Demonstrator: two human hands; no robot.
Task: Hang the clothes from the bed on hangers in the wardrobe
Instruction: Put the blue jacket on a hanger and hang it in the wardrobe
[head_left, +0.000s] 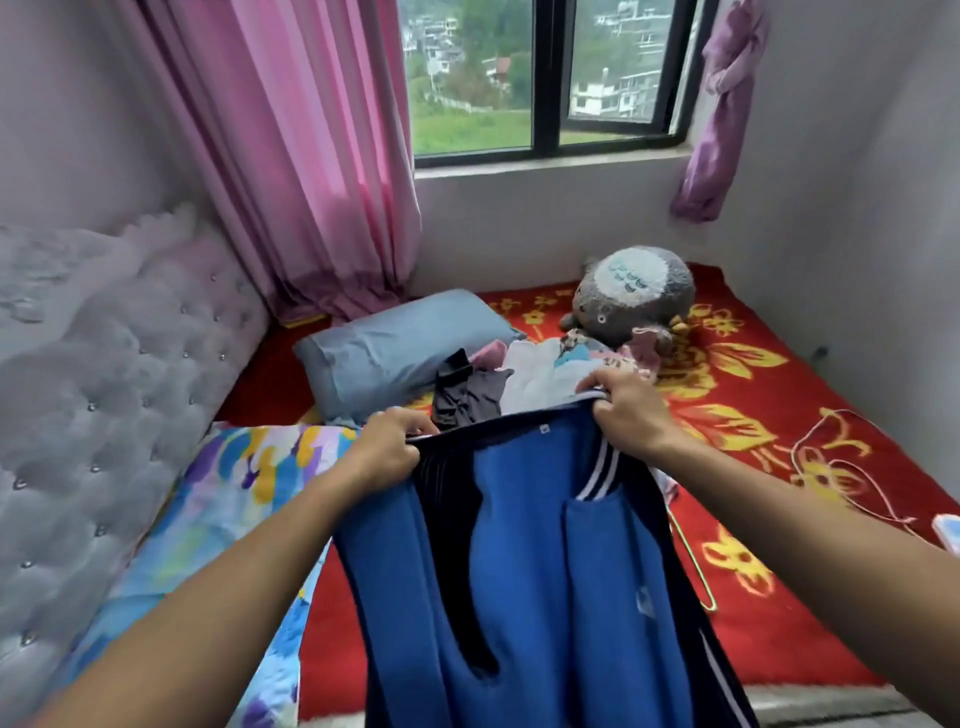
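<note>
Blue track garment (519, 571): long axis 12-to-6, hanging over bed (789, 639); top hem gripped by left hand (387, 449) at 10, right hand (626, 410) at 2. Green hanger (696, 577) at 4, nearer right hand.

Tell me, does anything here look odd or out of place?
The blue garment, held up by the left hand and right hand, seems inside out: a dark pocket lining hangs exposed and a label shows at its top edge.
</note>
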